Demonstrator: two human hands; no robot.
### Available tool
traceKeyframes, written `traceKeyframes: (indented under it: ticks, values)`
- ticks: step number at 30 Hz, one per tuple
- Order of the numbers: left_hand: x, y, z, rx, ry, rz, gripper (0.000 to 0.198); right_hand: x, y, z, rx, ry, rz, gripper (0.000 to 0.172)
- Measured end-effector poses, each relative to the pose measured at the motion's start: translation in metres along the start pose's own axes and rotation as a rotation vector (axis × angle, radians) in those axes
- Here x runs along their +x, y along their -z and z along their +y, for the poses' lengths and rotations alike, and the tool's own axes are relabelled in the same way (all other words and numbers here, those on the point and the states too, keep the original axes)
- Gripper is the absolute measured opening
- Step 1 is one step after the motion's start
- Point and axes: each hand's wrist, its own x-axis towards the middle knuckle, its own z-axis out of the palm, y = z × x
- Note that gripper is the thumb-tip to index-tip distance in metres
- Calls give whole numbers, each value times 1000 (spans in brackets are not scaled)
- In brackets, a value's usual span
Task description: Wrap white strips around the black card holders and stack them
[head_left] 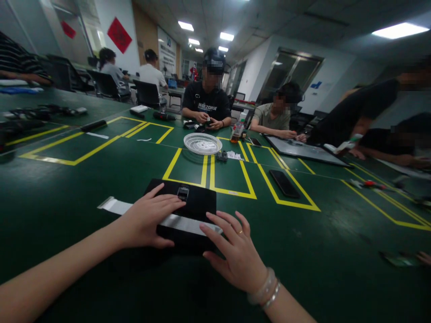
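A black, flat, box-like object (198, 204) lies on the green table in front of me. Across it runs a flat white-grey strip (116, 206), whose left end sticks out past the black object. Near the object's far edge is a small dark square piece (183, 193). My left hand (150, 217) rests over the strip and the left part of the black object, fingers spread, fingertips just below the square piece. At the strip's right end is my right hand (232, 246), fingers apart, with a ring and bracelets. Neither hand is closed round anything.
Beyond lie a white round basket (202, 143), a small dark part (222, 156) and a black phone (283, 183) on the yellow-taped green table (134, 172). A large dark panel (303, 150) is at the right. Several people sit or lean around the table.
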Motion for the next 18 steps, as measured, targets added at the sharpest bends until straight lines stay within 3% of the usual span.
traceKeyframes:
  ticks: [6,9,16,18]
  values:
    - [-20,33,-58,176,283,150,77,1,-1,3,34,13,-47,46]
    - [-39,46,-95,267,502,126,66,0,-3,4,57,10,-96,45]
    - [-112,54,-174,265,1038,26,89,1,-2,3,96,-13,-162,38]
    - [-135,52,-192,188,1034,68,93,2,-2,3,100,-15,-171,38]
